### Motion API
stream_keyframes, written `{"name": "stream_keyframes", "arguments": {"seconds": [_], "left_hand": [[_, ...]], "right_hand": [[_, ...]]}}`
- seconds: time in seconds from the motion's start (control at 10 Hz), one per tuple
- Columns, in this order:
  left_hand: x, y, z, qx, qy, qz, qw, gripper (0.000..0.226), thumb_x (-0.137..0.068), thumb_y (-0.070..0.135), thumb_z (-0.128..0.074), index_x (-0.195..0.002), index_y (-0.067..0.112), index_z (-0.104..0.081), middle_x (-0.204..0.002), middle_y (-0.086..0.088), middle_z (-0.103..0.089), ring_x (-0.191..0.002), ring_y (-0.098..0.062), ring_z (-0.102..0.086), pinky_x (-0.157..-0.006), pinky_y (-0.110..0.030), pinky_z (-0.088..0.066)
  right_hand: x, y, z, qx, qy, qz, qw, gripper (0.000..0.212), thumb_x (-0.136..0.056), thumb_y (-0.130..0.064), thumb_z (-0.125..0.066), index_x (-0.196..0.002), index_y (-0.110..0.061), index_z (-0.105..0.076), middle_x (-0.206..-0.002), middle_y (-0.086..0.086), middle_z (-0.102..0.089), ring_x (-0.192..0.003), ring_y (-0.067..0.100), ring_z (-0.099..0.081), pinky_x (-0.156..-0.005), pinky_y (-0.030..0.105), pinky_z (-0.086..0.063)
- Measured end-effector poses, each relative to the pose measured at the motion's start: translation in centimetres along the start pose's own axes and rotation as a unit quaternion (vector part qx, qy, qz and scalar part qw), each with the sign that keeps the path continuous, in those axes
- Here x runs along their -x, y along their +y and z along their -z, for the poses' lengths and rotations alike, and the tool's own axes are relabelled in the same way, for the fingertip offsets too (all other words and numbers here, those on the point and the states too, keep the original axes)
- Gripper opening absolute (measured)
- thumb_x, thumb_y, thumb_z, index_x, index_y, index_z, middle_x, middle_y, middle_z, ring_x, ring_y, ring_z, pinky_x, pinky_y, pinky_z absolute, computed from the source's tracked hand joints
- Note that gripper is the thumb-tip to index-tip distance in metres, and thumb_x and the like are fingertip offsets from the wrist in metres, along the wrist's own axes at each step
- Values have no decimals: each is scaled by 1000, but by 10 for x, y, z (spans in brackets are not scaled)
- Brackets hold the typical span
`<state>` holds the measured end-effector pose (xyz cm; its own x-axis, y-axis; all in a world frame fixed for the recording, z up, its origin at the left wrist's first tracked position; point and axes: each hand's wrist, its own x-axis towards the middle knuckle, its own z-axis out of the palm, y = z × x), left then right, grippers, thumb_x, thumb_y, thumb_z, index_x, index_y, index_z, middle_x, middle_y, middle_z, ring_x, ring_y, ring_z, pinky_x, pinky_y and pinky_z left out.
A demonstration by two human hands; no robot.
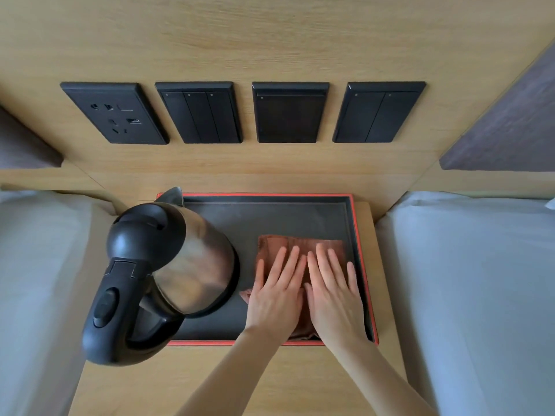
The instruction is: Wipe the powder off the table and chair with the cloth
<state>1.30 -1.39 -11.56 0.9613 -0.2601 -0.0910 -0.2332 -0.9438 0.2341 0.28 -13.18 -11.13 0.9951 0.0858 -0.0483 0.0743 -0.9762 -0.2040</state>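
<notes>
A brown cloth (280,243) lies flat inside a dark tray (270,214) with a red rim, on the right part of it. My left hand (277,292) and my right hand (333,292) rest side by side on the cloth, palms down, fingers stretched out and pressing it flat. The hands cover most of the cloth; its far edge and a left corner show. A faint pale haze marks the tray floor beyond the cloth. The tray sits on a small wooden table (192,379).
A steel kettle (168,265) with a black lid and handle stands on the tray's left side, close to my left hand. White beds (468,295) flank the table. A wooden wall panel behind holds a socket (115,114) and black switch plates (288,114).
</notes>
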Motion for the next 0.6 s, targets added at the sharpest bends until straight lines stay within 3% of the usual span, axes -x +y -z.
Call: {"name": "stream_keyframes", "arguments": {"seconds": [0.1,0.2,0.3,0.4,0.5,0.6], "left_hand": [[5,-8,-13,7,-93,21,995,55,-82,46,-33,-131,22,-44,-131,4,-61,-122,-16,-56,-87,-49,-53],[6,-11,-13,3,-125,43,991,58,-81,49,-30,-132,23,-43,-133,3,-59,-119,-17,-59,-88,-46,-52],[0,-2,7,2,-160,56,985,76,-81,52,-5,-148,19,-18,-158,2,-19,-144,-20,-22,-113,-47,-24],[-9,10,41,18,-158,52,986,61,-98,42,-16,-149,18,7,-159,2,15,-146,-17,14,-118,-42,2],[-25,23,95,48,-143,49,987,59,-100,32,-27,-150,18,0,-159,-4,13,-145,-22,17,-118,-44,-1],[-27,34,156,92,-134,49,985,58,-99,35,-31,-150,18,-9,-160,-7,0,-147,-24,9,-119,-46,-9]], "right_hand": [[1,7,-13,-1,-70,-15,997,60,-98,-44,-5,-133,-11,-42,-137,9,-53,-126,23,-50,-100,44,-43],[2,14,-16,6,-119,-17,993,62,-97,-47,0,-133,-12,-37,-135,7,-55,-124,21,-52,-92,44,-48],[-3,14,-5,18,-140,-18,990,66,-96,-46,3,-129,-12,-43,-129,6,-61,-117,20,-59,-87,44,-51],[-9,12,21,1,-105,-24,994,67,-98,-39,-2,-123,-9,-57,-125,7,-63,-114,20,-61,-86,43,-52],[-23,0,69,-53,17,7,998,46,-95,-25,-32,-138,-9,-41,-142,5,-46,-132,20,-44,-105,41,-41],[-27,-11,142,-97,32,38,994,52,-89,-13,-53,-139,-11,-38,-139,7,-50,-127,24,-50,-100,37,-44]]}}
